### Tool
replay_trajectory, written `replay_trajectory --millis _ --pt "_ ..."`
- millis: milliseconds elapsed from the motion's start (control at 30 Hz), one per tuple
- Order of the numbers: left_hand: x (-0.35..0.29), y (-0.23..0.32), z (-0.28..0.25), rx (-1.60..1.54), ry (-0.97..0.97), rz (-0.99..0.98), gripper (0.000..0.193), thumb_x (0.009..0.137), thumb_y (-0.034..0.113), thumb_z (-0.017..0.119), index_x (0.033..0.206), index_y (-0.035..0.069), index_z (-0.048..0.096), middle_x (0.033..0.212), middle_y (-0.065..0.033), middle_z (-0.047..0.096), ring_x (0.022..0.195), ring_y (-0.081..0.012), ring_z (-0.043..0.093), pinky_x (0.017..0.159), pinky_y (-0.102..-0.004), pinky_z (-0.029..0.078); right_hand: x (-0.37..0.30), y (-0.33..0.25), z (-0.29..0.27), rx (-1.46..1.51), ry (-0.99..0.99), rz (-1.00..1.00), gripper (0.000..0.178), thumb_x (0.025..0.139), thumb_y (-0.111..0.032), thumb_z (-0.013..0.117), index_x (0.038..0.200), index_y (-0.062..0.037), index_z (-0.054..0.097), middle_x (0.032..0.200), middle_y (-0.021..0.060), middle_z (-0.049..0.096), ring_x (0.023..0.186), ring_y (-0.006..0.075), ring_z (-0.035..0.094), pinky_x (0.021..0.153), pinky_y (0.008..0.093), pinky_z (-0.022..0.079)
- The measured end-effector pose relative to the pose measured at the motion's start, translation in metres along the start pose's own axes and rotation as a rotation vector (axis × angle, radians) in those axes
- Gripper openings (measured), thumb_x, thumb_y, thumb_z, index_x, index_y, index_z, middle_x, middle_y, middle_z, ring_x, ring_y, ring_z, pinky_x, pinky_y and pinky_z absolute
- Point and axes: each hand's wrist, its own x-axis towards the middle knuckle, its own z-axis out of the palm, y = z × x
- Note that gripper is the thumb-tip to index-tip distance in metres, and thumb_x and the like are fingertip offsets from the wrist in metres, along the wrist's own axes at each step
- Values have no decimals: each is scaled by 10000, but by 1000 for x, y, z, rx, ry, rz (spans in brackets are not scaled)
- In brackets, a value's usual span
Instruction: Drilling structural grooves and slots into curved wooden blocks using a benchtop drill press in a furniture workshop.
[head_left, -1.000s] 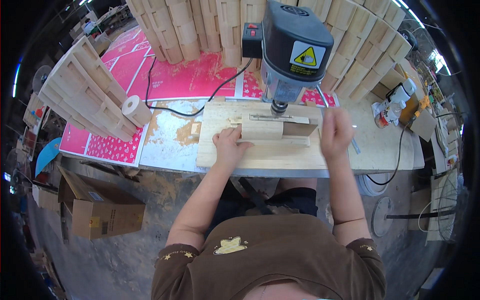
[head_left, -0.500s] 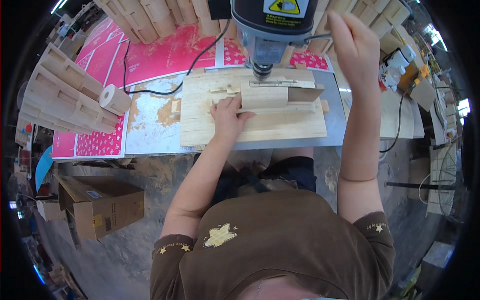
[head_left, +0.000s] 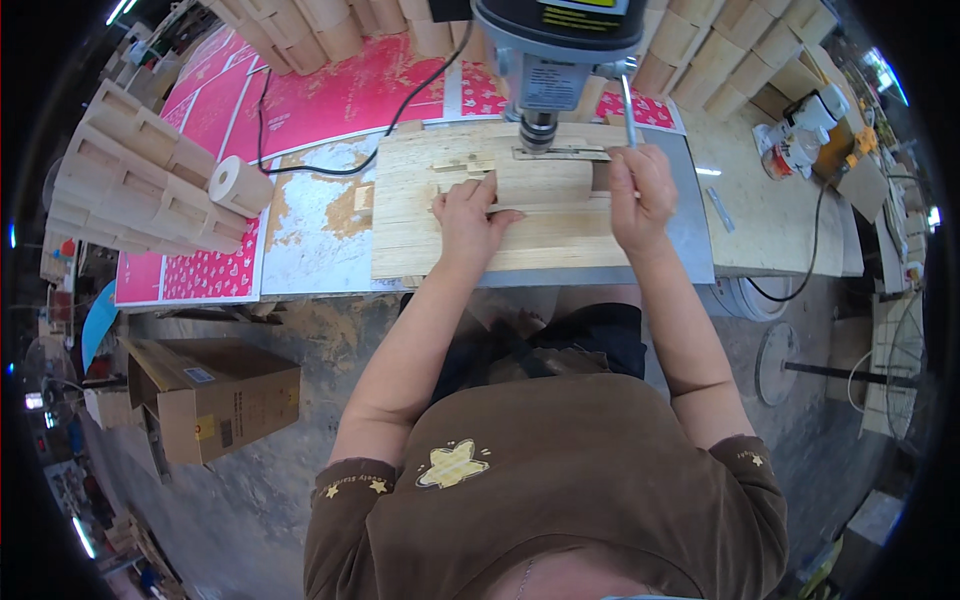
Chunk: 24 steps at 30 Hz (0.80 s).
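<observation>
A drill press (head_left: 556,70) stands in front of me, its chuck (head_left: 538,131) pointing down over a pale, rounded wooden block (head_left: 545,183). The block lies on a flat wooden board (head_left: 425,250) fitted with small strips. My left hand (head_left: 470,218) grips the block's left end, thumb spread along its near side. Closed in a fist, my right hand (head_left: 643,192) holds the lower end of the metal feed lever (head_left: 629,108), right of the block. The drill tip meets or hangs just over the block's far side; I cannot tell which.
Stacked wooden cylinders with cut recesses (head_left: 150,175) stand at left, beside a loose bored cylinder (head_left: 240,187). More stacks (head_left: 720,55) line the back. A black cable (head_left: 345,170) crosses the pink sheet. At right are white bottles (head_left: 800,130); a cardboard box (head_left: 225,400) sits on the floor.
My right hand has come down and toward me, swinging the feed lever from nearly level to pointing down. The chuck looks slightly lower. My left hand stays at the block's left end.
</observation>
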Motion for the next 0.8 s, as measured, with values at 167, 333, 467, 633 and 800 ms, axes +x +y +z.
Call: replay_trajectory --millis 167,333,467,633,800 --pt "-2 -2 -2 -47 26 -23 603 603 301 794 1149 132 606 827 -11 576 884 -211 522 829 -405 277 77 -23 -23 -47 19 49 108 880 -60 557 821 15 606 708 53 537 620 108 483 579 239 379" --pt "13 11 -8 -185 -89 -134 531 583 274 811 1069 129 651 837 0 580 853 -175 547 853 -393 262 177 17 -2 -212 -77 270 295 907 -248 505 888 33 596 685 102 569 644 158 545 612 278 430" --pt "16 7 -8 -228 -112 -152 462 593 260 810 1010 123 667 821 14 579 796 -145 563 865 -386 257 178 33 6 -130 -163 418 347 917 -297 510 851 26 617 676 100 582 625 166 550 609 298 440" --pt "15 1 -13 -259 -97 -129 418 596 239 808 967 109 663 797 10 576 775 -149 561 872 -373 253 78 40 -27 66 -445 374 259 878 -191 587 1081 -31 568 885 82 601 842 199 559 749 310 444" --pt "13 -7 -12 -438 -76 -149 349 612 185 795 911 72 655 776 -15 563 732 -163 547 825 -350 328 -15 45 -31 -300 -679 212 321 788 -156 655 1079 -65 554 956 102 577 938 293 519 814 384 409"
